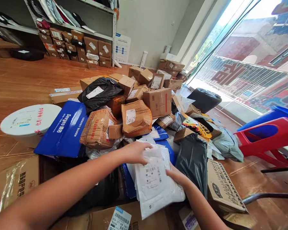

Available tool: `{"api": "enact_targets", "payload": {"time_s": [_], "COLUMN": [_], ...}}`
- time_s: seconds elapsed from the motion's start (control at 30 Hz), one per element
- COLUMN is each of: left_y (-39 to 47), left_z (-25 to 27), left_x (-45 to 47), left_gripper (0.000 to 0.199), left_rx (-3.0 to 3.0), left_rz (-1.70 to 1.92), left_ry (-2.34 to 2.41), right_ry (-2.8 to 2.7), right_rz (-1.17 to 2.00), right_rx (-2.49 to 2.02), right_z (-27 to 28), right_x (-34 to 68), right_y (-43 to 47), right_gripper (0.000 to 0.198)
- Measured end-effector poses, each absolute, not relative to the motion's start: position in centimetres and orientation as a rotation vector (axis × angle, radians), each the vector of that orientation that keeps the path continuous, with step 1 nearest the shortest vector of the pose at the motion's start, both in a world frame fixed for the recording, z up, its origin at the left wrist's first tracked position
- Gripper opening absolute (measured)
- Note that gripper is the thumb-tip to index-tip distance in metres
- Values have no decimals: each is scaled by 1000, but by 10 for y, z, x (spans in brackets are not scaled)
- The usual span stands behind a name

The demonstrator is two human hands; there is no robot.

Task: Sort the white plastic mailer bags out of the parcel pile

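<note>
Both hands (156, 163) on white mailer (156, 185)

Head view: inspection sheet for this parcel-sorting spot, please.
Surface: wooden floor, mostly buried under parcels.
Job's things: white mailer bag, label up, held at both ends.
Clutter: cardboard boxes, black bags, blue Deeeo box, white round tub.
Grips: left hand on the mailer's top edge; right hand on its right side.
Cables: nothing seen.
Surroundings: shelf of boxes, window, red stool.
</note>
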State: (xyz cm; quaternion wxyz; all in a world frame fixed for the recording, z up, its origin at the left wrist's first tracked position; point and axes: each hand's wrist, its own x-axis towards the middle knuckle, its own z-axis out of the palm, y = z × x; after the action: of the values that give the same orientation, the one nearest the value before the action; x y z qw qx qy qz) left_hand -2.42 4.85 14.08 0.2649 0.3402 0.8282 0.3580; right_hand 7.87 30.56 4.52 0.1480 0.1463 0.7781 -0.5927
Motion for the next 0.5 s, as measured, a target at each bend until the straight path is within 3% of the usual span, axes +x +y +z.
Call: {"api": "enact_targets", "payload": {"time_s": [0.07, 0.2, 0.33, 0.43, 0.5], "left_y": [80, 107, 111, 91, 60], "left_z": [123, 101, 87, 58, 29], "left_x": [-12, 4, 14, 20, 23], "left_gripper": [59, 30, 29, 26, 25], "left_rx": [830, 772, 816, 327, -223], "left_rz": [864, 918, 1090, 1583, 1626], "left_ry": [2414, 2548, 2565, 2471, 2405], "right_ry": [2151, 1820, 1975, 2191, 2118], "right_rz": [-1738, -1945, -1832, -1674, -1670], "right_rx": [432, 510, 620, 642, 633], "right_z": [48, 56, 53, 46, 42], "right_x": [81, 86, 85, 84, 86], "right_y": [308, 314, 316, 313, 312], "right_gripper": [108, 94, 99, 106, 104]}}
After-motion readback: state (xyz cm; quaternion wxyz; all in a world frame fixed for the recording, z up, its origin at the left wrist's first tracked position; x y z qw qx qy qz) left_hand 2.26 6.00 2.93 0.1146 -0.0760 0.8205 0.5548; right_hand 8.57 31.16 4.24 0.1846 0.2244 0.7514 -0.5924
